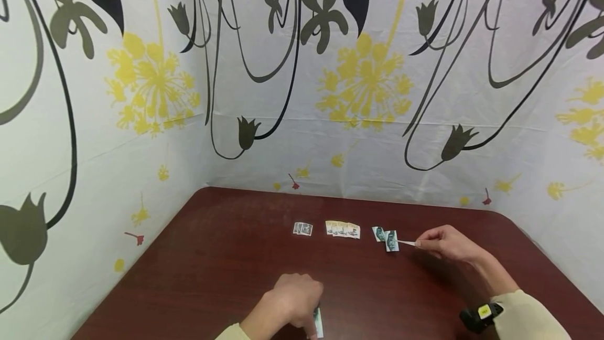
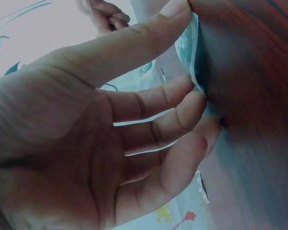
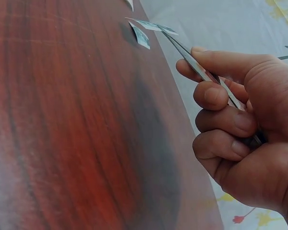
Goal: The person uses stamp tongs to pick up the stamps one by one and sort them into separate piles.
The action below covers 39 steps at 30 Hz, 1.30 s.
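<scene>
My right hand [image 1: 445, 244] grips a pair of metal tweezers [image 3: 197, 67] in curled fingers. At the tweezer tips is a green stamp [image 1: 391, 241], above the right side of the table. Another green stamp [image 1: 378, 233] lies just left of it, partly overlapped in the head view. Low in the head view, my left hand [image 1: 293, 298] is near the table's front. Its thumb and fingertips hold the opposite ends of a green piece with a perforated edge [image 2: 193, 45], which bows slightly at the tabletop. The hand covers part of this piece in the head view.
On the dark red wooden table [image 1: 226, 256], a fanned row of yellowish stamps [image 1: 342, 229] lies left of the green ones. Farther left is a small overlapping group of grey stamps [image 1: 303, 229]. A flower-patterned white cloth [image 1: 292, 98] hangs behind the table and along its sides.
</scene>
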### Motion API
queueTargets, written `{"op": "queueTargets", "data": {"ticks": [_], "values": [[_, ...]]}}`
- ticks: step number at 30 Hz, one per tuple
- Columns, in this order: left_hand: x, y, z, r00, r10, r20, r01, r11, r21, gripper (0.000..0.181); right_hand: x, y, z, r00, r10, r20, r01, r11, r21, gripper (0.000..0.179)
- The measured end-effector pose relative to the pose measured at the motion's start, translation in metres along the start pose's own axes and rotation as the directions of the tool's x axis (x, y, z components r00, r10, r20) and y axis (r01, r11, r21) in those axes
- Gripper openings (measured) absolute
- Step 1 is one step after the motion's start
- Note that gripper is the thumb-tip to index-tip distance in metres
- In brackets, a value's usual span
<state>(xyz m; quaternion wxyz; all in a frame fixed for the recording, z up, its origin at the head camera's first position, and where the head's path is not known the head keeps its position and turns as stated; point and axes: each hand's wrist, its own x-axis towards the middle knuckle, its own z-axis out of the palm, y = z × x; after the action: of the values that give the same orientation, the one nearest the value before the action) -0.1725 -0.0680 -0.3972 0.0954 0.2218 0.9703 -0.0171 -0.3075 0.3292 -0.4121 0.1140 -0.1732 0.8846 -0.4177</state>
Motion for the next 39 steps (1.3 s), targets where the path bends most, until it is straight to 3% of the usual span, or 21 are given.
{"op": "queueTargets", "data": {"ticks": [11, 24, 39], "values": [[0.000, 0.000, -0.001, 1.000, -0.004, 0.010, 0.004, 1.000, 0.002, 0.048, 0.013, -0.002, -0.014, 1.000, 0.008, 0.023, -0.007, 0.998, -0.062, 0.028], [0.002, 0.000, 0.001, 1.000, -0.013, 0.003, 0.013, 1.000, -0.007, 0.047, 0.028, -0.002, -0.017, 0.998, 0.031, 0.052, -0.028, 0.998, -0.056, 0.027], [0.002, 0.000, 0.002, 1.000, -0.013, 0.001, 0.013, 1.000, 0.004, 0.048, 0.028, 0.000, -0.018, 0.997, 0.016, 0.080, -0.010, 0.997, -0.075, 0.026]]}}
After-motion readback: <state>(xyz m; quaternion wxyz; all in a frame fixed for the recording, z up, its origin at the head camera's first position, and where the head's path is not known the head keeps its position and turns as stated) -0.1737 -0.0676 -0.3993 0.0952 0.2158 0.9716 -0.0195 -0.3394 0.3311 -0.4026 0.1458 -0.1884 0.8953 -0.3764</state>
